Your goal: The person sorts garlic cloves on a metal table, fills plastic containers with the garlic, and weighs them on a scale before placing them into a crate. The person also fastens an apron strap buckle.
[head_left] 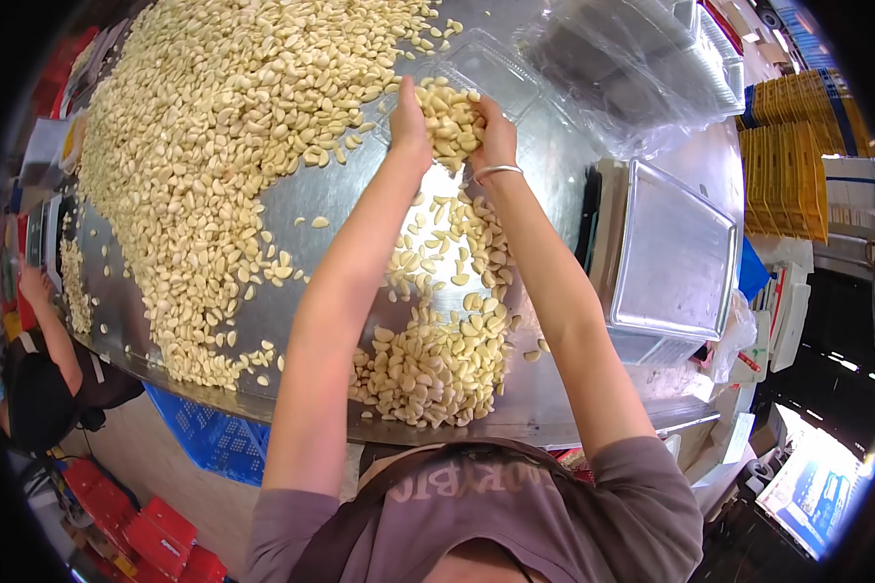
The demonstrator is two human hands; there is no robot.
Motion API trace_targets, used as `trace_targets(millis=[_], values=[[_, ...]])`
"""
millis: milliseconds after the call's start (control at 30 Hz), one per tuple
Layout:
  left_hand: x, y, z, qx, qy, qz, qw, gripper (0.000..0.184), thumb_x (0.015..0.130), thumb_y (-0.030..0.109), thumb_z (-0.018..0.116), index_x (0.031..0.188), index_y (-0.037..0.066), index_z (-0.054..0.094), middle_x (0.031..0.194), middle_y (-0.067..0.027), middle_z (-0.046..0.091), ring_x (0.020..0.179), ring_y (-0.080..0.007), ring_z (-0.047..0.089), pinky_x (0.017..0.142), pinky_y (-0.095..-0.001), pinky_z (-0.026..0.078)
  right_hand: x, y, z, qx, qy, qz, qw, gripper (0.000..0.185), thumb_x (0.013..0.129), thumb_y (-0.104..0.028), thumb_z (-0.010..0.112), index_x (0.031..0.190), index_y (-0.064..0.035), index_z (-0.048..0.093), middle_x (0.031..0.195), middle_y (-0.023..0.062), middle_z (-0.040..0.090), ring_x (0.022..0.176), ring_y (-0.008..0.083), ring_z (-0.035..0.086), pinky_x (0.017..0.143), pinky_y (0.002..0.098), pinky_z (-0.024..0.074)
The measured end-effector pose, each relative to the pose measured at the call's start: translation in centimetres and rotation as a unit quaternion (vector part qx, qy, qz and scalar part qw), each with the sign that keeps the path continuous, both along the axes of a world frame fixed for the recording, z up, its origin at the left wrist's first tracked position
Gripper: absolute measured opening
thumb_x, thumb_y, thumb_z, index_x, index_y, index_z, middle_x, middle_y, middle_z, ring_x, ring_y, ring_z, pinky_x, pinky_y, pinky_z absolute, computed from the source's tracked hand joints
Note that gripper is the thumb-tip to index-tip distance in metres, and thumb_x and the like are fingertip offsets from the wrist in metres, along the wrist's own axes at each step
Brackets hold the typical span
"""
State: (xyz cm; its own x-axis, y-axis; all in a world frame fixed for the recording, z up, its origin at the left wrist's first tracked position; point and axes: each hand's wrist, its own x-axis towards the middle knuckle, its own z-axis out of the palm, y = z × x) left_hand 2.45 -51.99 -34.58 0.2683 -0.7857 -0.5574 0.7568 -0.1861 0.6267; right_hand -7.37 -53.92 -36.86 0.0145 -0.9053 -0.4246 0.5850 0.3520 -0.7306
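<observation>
My left hand (410, 124) and my right hand (494, 134) are cupped around a heap of pale peeled cloves (449, 119), one on each side, over the metal table (306, 199). A clear plastic tray (481, 60) lies just beyond and partly under the hands. Near my body rests a smaller pile of cloves (442, 369), with scattered ones leading up toward my hands. A very large pile of cloves (204, 126) covers the left and far side. The bracelet on my right wrist is visible.
Clear containers in a plastic bag (622, 68) stand at the far right. Nearer on the right are stacked trays with a clear lid (676, 253). Another person's arm (58, 325) reaches in at the left edge. A blue crate (209, 432) sits below the table; yellow crates (786, 180) stand beyond it.
</observation>
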Motion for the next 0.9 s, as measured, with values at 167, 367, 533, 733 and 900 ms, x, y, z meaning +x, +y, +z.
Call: trace_targets(millis=[167,367,533,733,900], values=[[2.5,1.7,1.7,0.004,-0.152,-0.154,0.976,0.052,0.093,0.033,0.051,0.130,-0.001,0.040,0.137,-0.0151,0.041,0.127,-0.0307,0.038,0.108,-0.0416,0.030,-2.0,0.0,-0.4,-0.005,0.107,0.041,0.993,0.025,0.086,-0.013,0.059,0.093,0.0101,0.063,0.090,0.0115,0.065,0.078,0.0179,0.062,0.070,0.0275,0.0500],[6.1,2.1,-2.7,-0.053,-0.757,-0.140,0.636,0.039,0.080,0.004,0.053,0.118,-0.003,0.056,0.101,-0.0178,0.058,0.093,-0.0295,0.056,0.083,-0.0378,0.044,-3.5,1.2,-0.2,-0.119,0.261,0.086,0.954,0.028,0.076,0.000,0.063,0.103,0.0079,0.065,0.110,0.0119,0.063,0.086,0.0144,0.061,0.071,0.0239,0.0487],[7.6,4.9,-5.7,-0.053,-0.664,-0.196,0.720,0.048,0.079,0.004,0.058,0.126,-0.003,0.050,0.086,-0.0114,0.056,0.066,-0.0189,0.058,0.063,-0.0301,0.048,-4.9,2.0,-1.1,-0.214,0.351,0.117,0.904,0.029,0.076,0.002,0.063,0.104,-0.0014,0.068,0.125,0.0115,0.057,0.099,0.0212,0.058,0.082,0.0277,0.0469],[6.1,11.3,-6.7,-0.032,-0.596,-0.156,0.787,0.052,0.082,0.003,0.063,0.130,-0.005,0.046,0.088,-0.0037,0.050,0.057,-0.0067,0.054,0.051,-0.0229,0.048,-3.7,3.8,-1.2,-0.387,0.538,0.203,0.721,0.023,0.079,-0.006,0.065,0.102,-0.0049,0.069,0.114,0.0143,0.058,0.111,0.0318,0.051,0.089,0.0364,0.0456],[5.7,15.6,-6.2,-0.011,-0.575,-0.140,0.806,0.053,0.082,0.003,0.064,0.131,-0.004,0.046,0.094,-0.0046,0.047,0.056,-0.0059,0.052,0.049,-0.0216,0.046,-2.8,4.7,-0.9,-0.411,0.540,0.244,0.692,0.020,0.080,-0.010,0.066,0.098,-0.0013,0.065,0.099,0.0132,0.059,0.092,0.0252,0.056,0.077,0.0337,0.0480]])
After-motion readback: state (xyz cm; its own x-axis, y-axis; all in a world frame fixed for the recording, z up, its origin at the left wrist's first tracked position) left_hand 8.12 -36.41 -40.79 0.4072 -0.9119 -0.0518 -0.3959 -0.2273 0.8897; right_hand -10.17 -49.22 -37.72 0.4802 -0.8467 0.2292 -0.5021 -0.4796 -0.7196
